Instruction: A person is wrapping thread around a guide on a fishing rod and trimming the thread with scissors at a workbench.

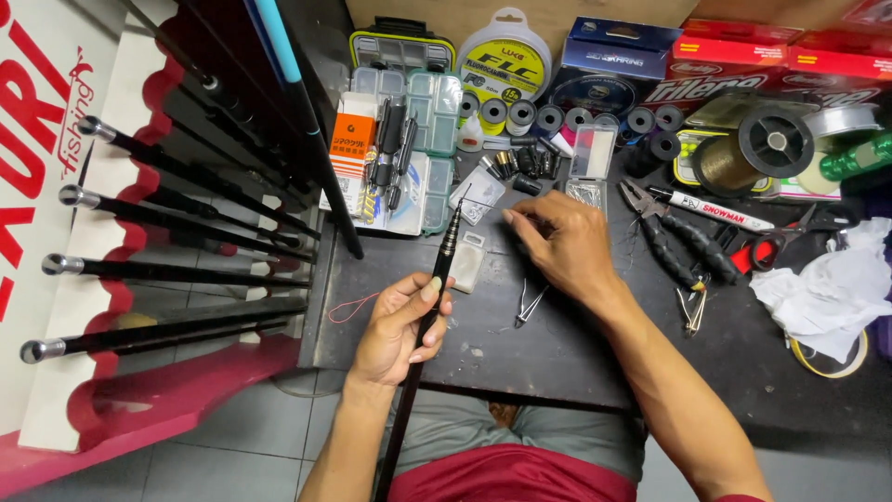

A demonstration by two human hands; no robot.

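The left hand (398, 327) is closed in a firm grip around a slim black fishing rod blank (429, 307), thumb laid along the shaft and fingers curled under it. The rod runs up from the person's lap, crosses the near edge of the dark, scuffed bench (557, 363), and tapers to a fine ringed tip pointing at a clear plastic compartment box (429, 139). A thin red loop of line (351, 307) lies on the bench just left of that hand.

The right hand (567, 246) hovers low over the bench with its fingertips (511, 216) pinched nearly shut; whether they hold something very small, I cannot tell. Just below it lies a small shiny metal clipper (530, 302). A small translucent plastic packet (467, 263) rests beside the rod tip.

To the right lie black-handled pliers (683, 244), a white marker pen (715, 212), red-handled scissors (780, 242) and crumpled white tissue (827, 288). Round spools of line (743, 149) stand at the back. On the left, glossy black rod sections with silver end caps (158, 271) rest in a red scalloped rack (111, 307).
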